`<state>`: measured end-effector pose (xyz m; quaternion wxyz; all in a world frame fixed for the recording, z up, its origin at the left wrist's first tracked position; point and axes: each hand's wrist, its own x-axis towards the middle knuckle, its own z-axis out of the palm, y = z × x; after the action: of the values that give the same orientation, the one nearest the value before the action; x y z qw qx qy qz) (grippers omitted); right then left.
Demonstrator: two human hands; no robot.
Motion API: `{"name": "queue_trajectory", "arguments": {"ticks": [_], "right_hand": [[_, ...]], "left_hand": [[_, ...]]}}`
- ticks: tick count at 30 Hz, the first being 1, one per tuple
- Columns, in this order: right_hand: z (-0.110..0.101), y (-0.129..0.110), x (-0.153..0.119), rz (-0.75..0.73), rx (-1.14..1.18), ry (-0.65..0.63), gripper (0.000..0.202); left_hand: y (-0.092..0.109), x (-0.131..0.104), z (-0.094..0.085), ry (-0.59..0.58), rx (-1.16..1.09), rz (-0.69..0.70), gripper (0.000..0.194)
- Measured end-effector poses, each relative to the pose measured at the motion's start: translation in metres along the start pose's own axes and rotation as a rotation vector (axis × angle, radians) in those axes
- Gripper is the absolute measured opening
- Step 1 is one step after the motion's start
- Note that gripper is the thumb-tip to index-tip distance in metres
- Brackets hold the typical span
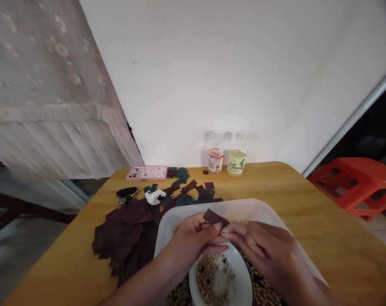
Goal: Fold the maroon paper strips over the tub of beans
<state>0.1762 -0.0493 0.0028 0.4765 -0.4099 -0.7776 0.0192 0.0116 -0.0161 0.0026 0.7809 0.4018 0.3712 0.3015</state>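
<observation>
My left hand (191,238) is closed on a small dark brown cloth-like piece (213,216), which sticks up past the thumb. Against its lower corner, the fingertips of my right hand (268,246) are pinched together; whatever they hold is too small or hidden to make out. Both hands meet above a white bowl (244,265) with small round tan pieces (207,276) and a few dark ones inside, like beads or beans. The bowl sits in a white plastic tub (250,205) that holds many more of these round pieces.
Left of the tub lies a heap of dark brown pieces (126,233). Behind are scattered green pieces (182,174), a crumpled white tissue (154,196), black keys (126,192) and a pink-cased phone (146,173). Two bottles (216,157) stand by the wall. An orange stool (355,182) is at right.
</observation>
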Motion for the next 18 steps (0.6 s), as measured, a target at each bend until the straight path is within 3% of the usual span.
{"name": "queue_trajectory", "arguments": {"ticks": [18], "right_hand": [[-0.0016,0.0041,-0.0028,0.023,-0.029,0.024,0.038]], "left_hand": [[0.0014,-0.0006,-0.0022,0.006,-0.050,0.019,0.023]]}}
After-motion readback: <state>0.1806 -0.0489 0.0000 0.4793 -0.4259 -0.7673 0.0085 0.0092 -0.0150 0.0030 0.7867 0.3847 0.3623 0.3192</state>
